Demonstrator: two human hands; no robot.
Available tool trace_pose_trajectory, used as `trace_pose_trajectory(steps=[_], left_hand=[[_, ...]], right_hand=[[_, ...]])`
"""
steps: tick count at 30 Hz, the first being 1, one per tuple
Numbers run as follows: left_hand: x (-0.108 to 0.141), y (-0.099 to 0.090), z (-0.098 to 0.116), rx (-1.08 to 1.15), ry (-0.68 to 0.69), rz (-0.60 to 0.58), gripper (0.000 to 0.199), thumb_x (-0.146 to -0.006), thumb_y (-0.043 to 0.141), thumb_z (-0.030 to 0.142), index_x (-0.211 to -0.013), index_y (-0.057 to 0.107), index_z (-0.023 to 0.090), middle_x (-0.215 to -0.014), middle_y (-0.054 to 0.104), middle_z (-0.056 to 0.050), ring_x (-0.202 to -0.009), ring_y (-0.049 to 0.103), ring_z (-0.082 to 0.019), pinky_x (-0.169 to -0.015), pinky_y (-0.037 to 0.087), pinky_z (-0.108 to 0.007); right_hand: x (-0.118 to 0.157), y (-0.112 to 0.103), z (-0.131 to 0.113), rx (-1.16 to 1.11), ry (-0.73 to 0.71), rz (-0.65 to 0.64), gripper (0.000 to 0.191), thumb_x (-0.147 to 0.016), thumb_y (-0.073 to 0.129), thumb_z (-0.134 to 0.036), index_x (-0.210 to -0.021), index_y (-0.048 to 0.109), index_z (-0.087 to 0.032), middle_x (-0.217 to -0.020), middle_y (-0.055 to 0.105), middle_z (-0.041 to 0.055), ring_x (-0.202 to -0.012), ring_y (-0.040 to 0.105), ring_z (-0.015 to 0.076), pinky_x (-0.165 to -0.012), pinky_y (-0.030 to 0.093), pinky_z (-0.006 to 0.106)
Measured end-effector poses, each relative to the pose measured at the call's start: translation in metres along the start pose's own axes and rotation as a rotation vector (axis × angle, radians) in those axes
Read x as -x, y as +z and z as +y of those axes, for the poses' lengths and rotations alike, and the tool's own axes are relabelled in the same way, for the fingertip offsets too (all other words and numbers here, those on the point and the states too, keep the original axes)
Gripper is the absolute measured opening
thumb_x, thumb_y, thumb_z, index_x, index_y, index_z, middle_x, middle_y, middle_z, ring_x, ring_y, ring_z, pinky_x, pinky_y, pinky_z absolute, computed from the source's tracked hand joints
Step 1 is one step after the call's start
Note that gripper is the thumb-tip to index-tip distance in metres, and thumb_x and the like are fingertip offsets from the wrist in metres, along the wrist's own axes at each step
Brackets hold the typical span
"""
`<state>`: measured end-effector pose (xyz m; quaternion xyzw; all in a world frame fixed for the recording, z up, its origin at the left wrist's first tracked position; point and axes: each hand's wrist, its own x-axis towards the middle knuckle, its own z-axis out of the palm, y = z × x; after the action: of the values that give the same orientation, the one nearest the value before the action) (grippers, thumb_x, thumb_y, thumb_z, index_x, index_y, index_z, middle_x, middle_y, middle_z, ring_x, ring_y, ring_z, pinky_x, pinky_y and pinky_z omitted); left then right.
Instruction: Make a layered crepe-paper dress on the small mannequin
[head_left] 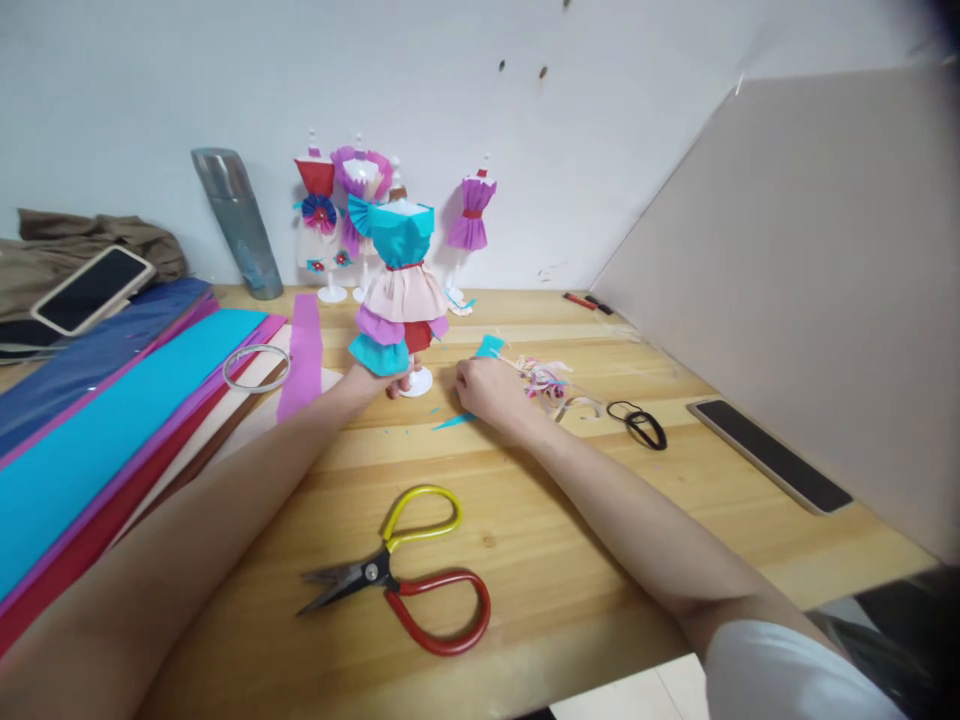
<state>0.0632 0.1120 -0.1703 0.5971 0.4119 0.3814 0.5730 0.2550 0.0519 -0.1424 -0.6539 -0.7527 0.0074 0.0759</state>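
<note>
A small dress form stands upright, dressed in turquoise, pale pink, purple and red paper layers with a thin red belt. My left hand is at its lower part, partly hidden behind the turquoise ruffle, with fingertips showing beside the white base; its grip cannot be made out. Just right of the form, my right hand rests on the table with its fingers curled in; what they hold, if anything, is hidden. Turquoise paper scraps lie by it. Scissors with yellow and red handles lie half open in front.
Crepe paper sheets and a bangle lie left, near a phone and a bottle. Dressed forms stand behind. Paper strips, black bands and a dark flat device lie right.
</note>
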Motion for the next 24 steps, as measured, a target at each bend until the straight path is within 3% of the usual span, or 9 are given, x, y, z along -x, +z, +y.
trace_pose_trajectory(steps=[2,4,7,12,15,17,18,24], left_hand=[[0.004,-0.004,0.002,-0.014,0.028,0.027,0.014,-0.081,0.077,0.025,-0.086,0.071,0.014,-0.068,0.066,0.0,-0.055,0.056,-0.01,-0.048,0.044,-0.021],[0.005,-0.007,0.004,-0.019,0.053,0.071,0.01,-0.074,0.078,0.021,-0.074,0.069,0.016,-0.058,0.061,0.002,-0.05,0.051,-0.009,-0.043,0.036,-0.019],[0.004,-0.009,0.006,-0.038,0.063,0.144,0.01,-0.069,0.075,0.017,-0.065,0.066,0.018,-0.053,0.058,0.003,-0.049,0.047,-0.009,-0.042,0.032,-0.019],[0.003,-0.008,0.008,-0.084,0.055,0.187,0.007,-0.069,0.071,0.016,-0.064,0.067,0.019,-0.061,0.065,0.0,-0.053,0.049,-0.01,-0.046,0.033,-0.021],[0.004,-0.007,0.008,-0.121,0.046,0.192,0.001,-0.07,0.07,0.019,-0.069,0.069,0.018,-0.07,0.07,-0.002,-0.059,0.052,-0.012,-0.049,0.035,-0.022],[0.004,-0.008,0.008,-0.15,0.04,0.196,0.004,-0.07,0.07,0.022,-0.07,0.068,0.018,-0.07,0.07,-0.001,-0.061,0.053,-0.012,-0.05,0.037,-0.021],[0.004,-0.008,0.007,-0.165,0.037,0.197,0.007,-0.07,0.07,0.024,-0.07,0.068,0.018,-0.068,0.068,-0.001,-0.06,0.052,-0.012,-0.05,0.037,-0.021],[0.005,-0.011,0.003,-0.242,0.05,0.194,0.015,-0.072,0.072,0.03,-0.076,0.067,0.016,-0.069,0.069,-0.001,-0.064,0.056,-0.013,-0.055,0.043,-0.021]], right_hand=[[0.001,-0.001,0.003,0.042,-0.015,0.028,0.029,-0.094,0.048,-0.012,-0.1,0.076,-0.007,-0.103,0.074,0.0239,-0.095,0.069,0.0311,-0.072,0.04,0.034],[0.002,-0.001,0.003,0.068,-0.128,0.042,0.027,-0.096,0.05,-0.018,-0.103,0.075,-0.01,-0.11,0.073,0.0203,-0.106,0.065,0.0303,-0.08,0.041,0.035],[0.001,0.002,0.003,0.119,-0.256,0.032,0.025,-0.097,0.052,-0.023,-0.099,0.075,-0.014,-0.107,0.074,0.0147,-0.105,0.063,0.0277,-0.085,0.039,0.036],[-0.001,0.006,0.009,0.135,-0.165,0.073,0.03,-0.096,0.046,-0.015,-0.094,0.075,-0.009,-0.097,0.073,0.0188,-0.1,0.063,0.0305,-0.085,0.036,0.04],[0.001,0.009,0.008,-0.003,-0.442,0.071,0.025,-0.097,0.051,-0.02,-0.103,0.074,-0.013,-0.105,0.074,0.0143,-0.101,0.062,0.0262,-0.086,0.038,0.036],[0.002,0.011,0.006,-0.059,-0.671,0.031,0.021,-0.096,0.053,-0.02,-0.101,0.073,-0.015,-0.107,0.073,0.0116,-0.1,0.062,0.0233,-0.086,0.038,0.034],[0.001,0.013,0.005,-0.049,-0.719,0.021,0.021,-0.095,0.052,-0.019,-0.099,0.072,-0.016,-0.106,0.073,0.0115,-0.099,0.062,0.0229,-0.086,0.038,0.034],[0.0,0.013,0.008,0.087,-0.456,0.099,0.02,-0.089,0.052,-0.009,-0.093,0.072,-0.012,-0.095,0.072,0.0143,-0.092,0.062,0.0253,-0.081,0.036,0.036]])
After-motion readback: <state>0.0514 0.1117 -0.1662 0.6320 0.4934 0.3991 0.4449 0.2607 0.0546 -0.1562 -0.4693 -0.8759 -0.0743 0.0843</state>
